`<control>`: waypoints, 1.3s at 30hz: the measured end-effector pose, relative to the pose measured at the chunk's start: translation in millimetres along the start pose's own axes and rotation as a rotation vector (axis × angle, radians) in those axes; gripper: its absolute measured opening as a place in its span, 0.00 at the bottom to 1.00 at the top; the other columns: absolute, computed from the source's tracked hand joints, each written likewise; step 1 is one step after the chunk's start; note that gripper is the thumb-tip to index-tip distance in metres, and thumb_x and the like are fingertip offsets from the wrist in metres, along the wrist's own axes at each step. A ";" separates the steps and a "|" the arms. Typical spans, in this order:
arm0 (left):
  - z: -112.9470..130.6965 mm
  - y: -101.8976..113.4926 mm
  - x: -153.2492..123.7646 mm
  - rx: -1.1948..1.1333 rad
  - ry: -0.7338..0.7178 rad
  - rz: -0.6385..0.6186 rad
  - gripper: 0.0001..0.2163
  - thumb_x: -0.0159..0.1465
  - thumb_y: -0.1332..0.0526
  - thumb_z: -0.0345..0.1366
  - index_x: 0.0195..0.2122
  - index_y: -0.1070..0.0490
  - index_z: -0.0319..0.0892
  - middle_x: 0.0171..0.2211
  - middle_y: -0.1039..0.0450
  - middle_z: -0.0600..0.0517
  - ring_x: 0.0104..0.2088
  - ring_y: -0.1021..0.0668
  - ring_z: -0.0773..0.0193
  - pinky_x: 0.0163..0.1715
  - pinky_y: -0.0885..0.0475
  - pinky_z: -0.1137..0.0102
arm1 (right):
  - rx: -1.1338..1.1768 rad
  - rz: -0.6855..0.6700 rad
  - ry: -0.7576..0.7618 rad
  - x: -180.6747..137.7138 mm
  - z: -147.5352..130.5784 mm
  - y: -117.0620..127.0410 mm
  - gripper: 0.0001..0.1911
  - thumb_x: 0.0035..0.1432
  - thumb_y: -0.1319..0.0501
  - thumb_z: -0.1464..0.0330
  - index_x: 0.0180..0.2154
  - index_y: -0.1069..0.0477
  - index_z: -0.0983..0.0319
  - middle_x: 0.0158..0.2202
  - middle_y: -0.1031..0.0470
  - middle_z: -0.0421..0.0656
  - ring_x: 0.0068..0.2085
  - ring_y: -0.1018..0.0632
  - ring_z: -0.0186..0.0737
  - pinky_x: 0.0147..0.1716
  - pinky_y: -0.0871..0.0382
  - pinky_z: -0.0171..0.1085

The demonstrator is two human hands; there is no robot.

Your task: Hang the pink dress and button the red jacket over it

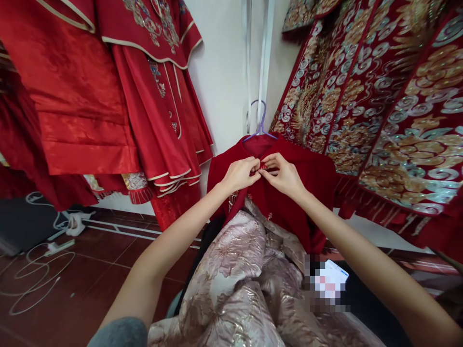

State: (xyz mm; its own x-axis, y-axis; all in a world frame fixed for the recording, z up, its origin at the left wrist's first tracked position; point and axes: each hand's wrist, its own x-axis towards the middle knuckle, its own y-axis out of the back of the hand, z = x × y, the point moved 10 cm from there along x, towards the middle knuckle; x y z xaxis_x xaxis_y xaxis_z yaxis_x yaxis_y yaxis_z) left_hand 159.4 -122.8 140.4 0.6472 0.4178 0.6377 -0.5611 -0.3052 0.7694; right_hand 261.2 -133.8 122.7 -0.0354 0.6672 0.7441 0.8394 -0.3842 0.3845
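A dark red velvet jacket (311, 178) hangs on a purple hanger (261, 126) in front of the white wall. My left hand (240, 173) and my right hand (284, 174) meet at the jacket's front just below the collar, both pinching the fastening there with their fingertips. Gold embroidery shows on the jacket's lower front. A pale pink and silver brocade cloth (238, 270) lies bunched under my arms, below the jacket.
Red satin garments (108, 96) hang at the left, and heavily embroidered red and gold robes (390, 106) hang at the right. White cables (36, 270) lie on the dark red tiled floor at the lower left. A blurred small object (327, 284) rests by my right forearm.
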 end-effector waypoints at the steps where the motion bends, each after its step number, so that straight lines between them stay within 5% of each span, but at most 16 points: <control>1: 1.4 -1.1 0.2 0.008 -0.010 -0.017 0.01 0.58 0.43 0.32 0.30 0.34 0.42 0.28 0.33 0.54 0.28 0.30 0.66 0.27 0.40 0.71 | 0.000 -0.003 0.004 0.8 0.7 -0.6 0.15 0.52 0.37 0.66 0.41 0.36 0.61 0.35 0.26 0.42 0.38 0.23 0.38 0.34 0.23 0.37; 7: -4.2 -11.8 -6.9 -0.122 0.119 0.038 0.05 0.59 0.42 0.31 0.36 0.33 0.42 0.34 0.30 0.51 0.31 0.28 0.64 0.31 0.35 0.71 | 0.092 0.057 -0.015 -1.2 20.4 -11.7 0.15 0.51 0.40 0.67 0.42 0.39 0.60 0.39 0.30 0.44 0.40 0.25 0.38 0.38 0.25 0.38; 10: -25.9 -26.6 -12.9 -0.388 0.269 0.161 0.05 0.58 0.42 0.30 0.36 0.32 0.41 0.35 0.28 0.50 0.32 0.27 0.66 0.35 0.32 0.70 | 0.230 0.144 -0.042 -20.4 36.2 -19.5 0.18 0.55 0.44 0.65 0.49 0.43 0.58 0.47 0.33 0.47 0.47 0.27 0.38 0.45 0.28 0.39; 13: -54.7 -50.4 -17.7 -0.720 0.428 0.219 0.05 0.56 0.42 0.27 0.34 0.31 0.39 0.36 0.26 0.49 0.35 0.25 0.67 0.41 0.30 0.70 | 0.145 0.084 -0.029 -45.4 43.2 -31.1 0.30 0.54 0.42 0.65 0.57 0.51 0.56 0.54 0.39 0.50 0.49 0.28 0.41 0.44 0.28 0.40; 16: -66.8 -62.3 -18.5 -0.914 0.478 0.207 0.06 0.55 0.40 0.25 0.34 0.29 0.37 0.38 0.25 0.47 0.37 0.24 0.66 0.44 0.31 0.68 | -0.148 -0.060 -0.051 -62.6 53.7 -36.6 0.40 0.48 0.37 0.63 0.60 0.54 0.59 0.49 0.34 0.50 0.40 0.26 0.42 0.36 0.28 0.41; 21: -62.7 -60.7 -21.7 -1.023 0.505 0.177 0.07 0.53 0.37 0.26 0.34 0.28 0.36 0.40 0.25 0.47 0.39 0.25 0.66 0.48 0.32 0.66 | -0.211 -0.206 -0.231 -64.5 84.1 -28.7 0.34 0.47 0.41 0.69 0.56 0.49 0.60 0.32 0.29 0.38 0.27 0.28 0.36 0.29 0.34 0.35; 24: -57.4 -71.0 -27.3 -1.052 0.556 0.097 0.07 0.57 0.37 0.32 0.36 0.29 0.38 0.41 0.25 0.48 0.39 0.25 0.66 0.48 0.32 0.65 | -0.015 -0.241 -0.355 -61.1 89.1 -24.3 0.24 0.43 0.40 0.68 0.45 0.39 0.62 0.28 0.31 0.37 0.28 0.29 0.34 0.31 0.35 0.34; 27: -51.7 -90.4 -40.3 -1.045 0.633 -0.056 0.12 0.61 0.40 0.43 0.38 0.28 0.40 0.42 0.25 0.47 0.45 0.25 0.61 0.50 0.34 0.64 | 0.228 -0.423 -0.489 -67.4 80.8 -31.6 0.11 0.44 0.41 0.65 0.32 0.34 0.62 0.26 0.32 0.38 0.29 0.30 0.33 0.32 0.37 0.33; 30: -38.4 -107.0 -57.9 -1.162 0.662 -0.224 0.20 0.63 0.46 0.53 0.37 0.26 0.42 0.46 0.25 0.46 0.52 0.28 0.58 0.54 0.37 0.64 | 0.379 -0.536 -0.549 -75.4 67.2 -30.6 0.09 0.47 0.42 0.64 0.31 0.33 0.62 0.27 0.31 0.38 0.28 0.31 0.32 0.31 0.38 0.33; 32: -26.1 -113.1 -70.3 -1.346 0.666 -0.330 0.25 0.64 0.52 0.57 0.37 0.25 0.42 0.45 0.24 0.45 0.52 0.27 0.57 0.54 0.36 0.62 | 0.366 -0.506 -0.526 -76.5 64.0 -23.9 0.10 0.47 0.41 0.64 0.33 0.34 0.62 0.26 0.32 0.37 0.28 0.32 0.32 0.31 0.38 0.33; 36: -17.3 -110.2 -89.1 -1.642 0.691 -0.370 0.25 0.62 0.50 0.58 0.35 0.25 0.41 0.39 0.22 0.45 0.41 0.23 0.60 0.49 0.31 0.62 | 0.147 -0.233 -0.339 -73.5 53.9 -2.4 0.16 0.44 0.36 0.66 0.35 0.38 0.60 0.26 0.36 0.35 0.27 0.33 0.32 0.29 0.36 0.34; 39: -15.2 -117.7 -101.8 -1.740 0.774 -0.387 0.19 0.61 0.43 0.53 0.32 0.26 0.40 0.34 0.23 0.46 0.36 0.22 0.63 0.45 0.29 0.64 | 0.102 -0.248 -0.227 -83.0 30.9 -16.9 0.11 0.53 0.39 0.63 0.37 0.38 0.59 0.30 0.33 0.38 0.30 0.30 0.34 0.30 0.33 0.35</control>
State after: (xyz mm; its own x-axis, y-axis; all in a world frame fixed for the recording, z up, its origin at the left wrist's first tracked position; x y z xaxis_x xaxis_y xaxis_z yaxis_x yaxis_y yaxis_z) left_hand 151.8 -116.4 -15.7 0.7830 0.6194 -0.0567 -0.5985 0.7255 -0.3399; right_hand 266.7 -162.9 37.6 -0.1336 0.8615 0.4900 0.8705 -0.1343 0.4734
